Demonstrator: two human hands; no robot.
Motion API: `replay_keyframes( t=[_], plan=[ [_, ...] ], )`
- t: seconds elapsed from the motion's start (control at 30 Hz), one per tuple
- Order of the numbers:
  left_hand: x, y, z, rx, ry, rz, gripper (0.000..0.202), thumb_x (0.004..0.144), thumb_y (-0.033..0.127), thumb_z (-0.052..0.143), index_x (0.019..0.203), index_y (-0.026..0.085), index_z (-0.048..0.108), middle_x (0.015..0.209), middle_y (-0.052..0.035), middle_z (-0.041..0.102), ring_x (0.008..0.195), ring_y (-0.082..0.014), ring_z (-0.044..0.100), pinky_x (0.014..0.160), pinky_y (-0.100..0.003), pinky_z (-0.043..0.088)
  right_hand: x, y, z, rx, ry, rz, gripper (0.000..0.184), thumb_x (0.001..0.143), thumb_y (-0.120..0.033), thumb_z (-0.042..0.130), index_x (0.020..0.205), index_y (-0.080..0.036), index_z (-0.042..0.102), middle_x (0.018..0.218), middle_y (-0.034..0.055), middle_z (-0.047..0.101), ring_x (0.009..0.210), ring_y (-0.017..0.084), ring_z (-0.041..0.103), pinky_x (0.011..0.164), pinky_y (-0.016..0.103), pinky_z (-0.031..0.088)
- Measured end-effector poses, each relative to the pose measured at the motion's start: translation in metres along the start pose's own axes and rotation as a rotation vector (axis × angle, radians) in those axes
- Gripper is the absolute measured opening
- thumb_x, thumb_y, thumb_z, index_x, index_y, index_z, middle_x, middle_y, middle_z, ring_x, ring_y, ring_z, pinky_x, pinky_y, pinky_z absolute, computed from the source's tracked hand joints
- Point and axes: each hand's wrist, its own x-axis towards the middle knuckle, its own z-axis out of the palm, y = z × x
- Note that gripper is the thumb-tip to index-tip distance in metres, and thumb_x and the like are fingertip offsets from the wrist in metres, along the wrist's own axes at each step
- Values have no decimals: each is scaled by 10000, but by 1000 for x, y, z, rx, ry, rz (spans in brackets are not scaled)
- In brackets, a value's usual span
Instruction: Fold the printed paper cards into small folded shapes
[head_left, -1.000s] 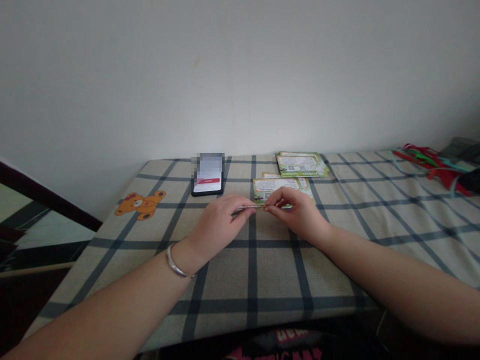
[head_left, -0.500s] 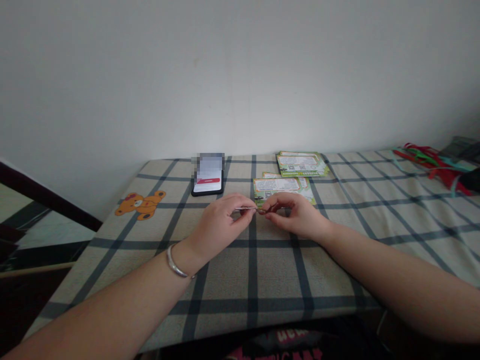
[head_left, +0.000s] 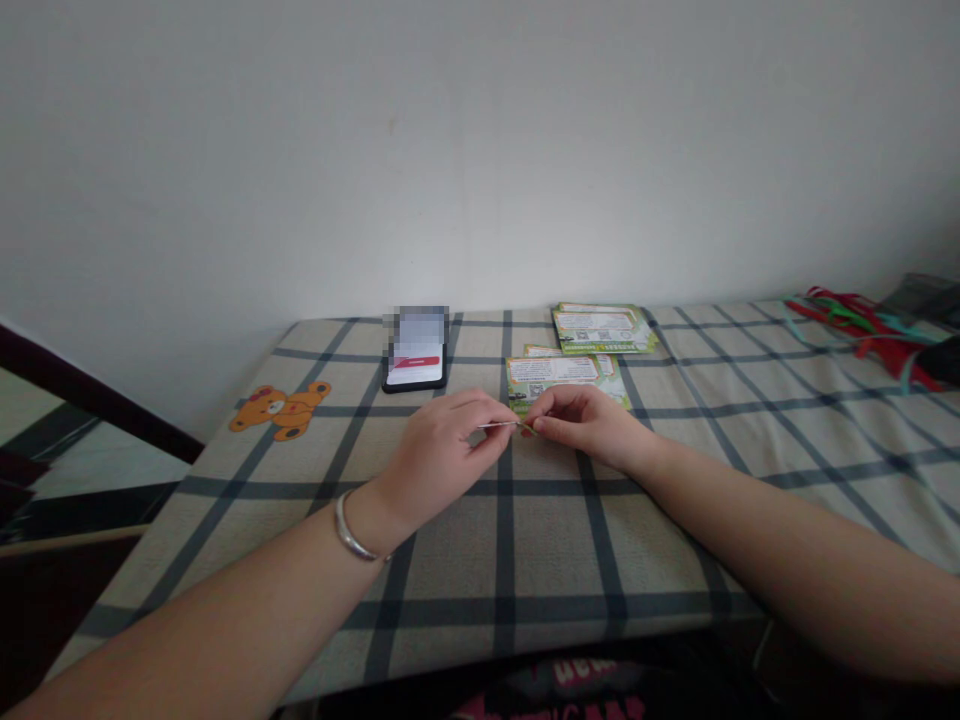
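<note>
Above the checked cloth, my left hand (head_left: 450, 445) pinches a thin card (head_left: 496, 426) seen almost edge-on, a pale line with a greenish end. My right hand (head_left: 585, 425) has its thumb and forefinger closed on that greenish right end. The two hands' fingertips nearly meet. Which side of the card is printed cannot be made out. Just behind my right hand lies a small group of green-and-white printed cards (head_left: 551, 370), its front partly covered by my fingers. A second stack of similar cards (head_left: 596, 322) rests farther back, by the wall.
A phone (head_left: 417, 376) with a lit, partly blurred screen stands at the table's back. An orange bear cutout (head_left: 281, 410) lies on the left of the checked tablecloth (head_left: 442, 590). Red, green and blue ribbon-like strips (head_left: 870, 335) are heaped at the far right. A wall (head_left: 480, 160) borders the back.
Both hands stay in nearly the same spot. The card's right end has tilted slightly downward, and my right thumb and fingers have shifted a little on it.
</note>
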Motion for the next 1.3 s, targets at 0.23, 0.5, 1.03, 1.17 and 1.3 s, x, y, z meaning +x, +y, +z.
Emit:
replay_keyframes(
  t=[0.23,0.5,1.03,1.17,1.3],
  plan=[
    [0,3,2,-31,-16,-89,99,853,138,585,840,190,668,812,-1,679,779,-134,635,726,-270,493,-1,1,4,-96,38,-25,140,776,-324,656,779,-187,627,730,1,652,652,109,579,605,250,475],
    [0,5,5,-51,-46,-122,106,853,139,572,839,194,661,814,-4,682,778,-140,638,730,-274,504,-6,-10,12,-411,173,-186,58,725,-139,581,714,-195,587,718,-5,638,677,121,575,654,263,485],
    [1,12,5,-11,-16,-90,76,836,125,566,803,185,598,807,-12,637,787,-154,593,740,-294,466,-12,-17,21,-726,232,-353,77,753,-142,558,727,-209,531,745,5,599,697,134,559,654,266,441],
    [2,11,6,-3,7,-89,89,813,105,583,780,185,605,790,-3,644,774,-148,600,734,-288,467,-10,-13,21,-645,235,-327,78,733,-144,571,713,-208,532,727,-3,594,685,131,556,651,268,442],
    [2,12,6,-31,48,-78,107,810,97,567,776,188,612,809,-10,659,790,-148,613,754,-286,492,-8,-13,21,-538,232,-306,73,727,-149,572,721,-211,533,713,-8,587,685,130,543,653,267,449]
  ],
)
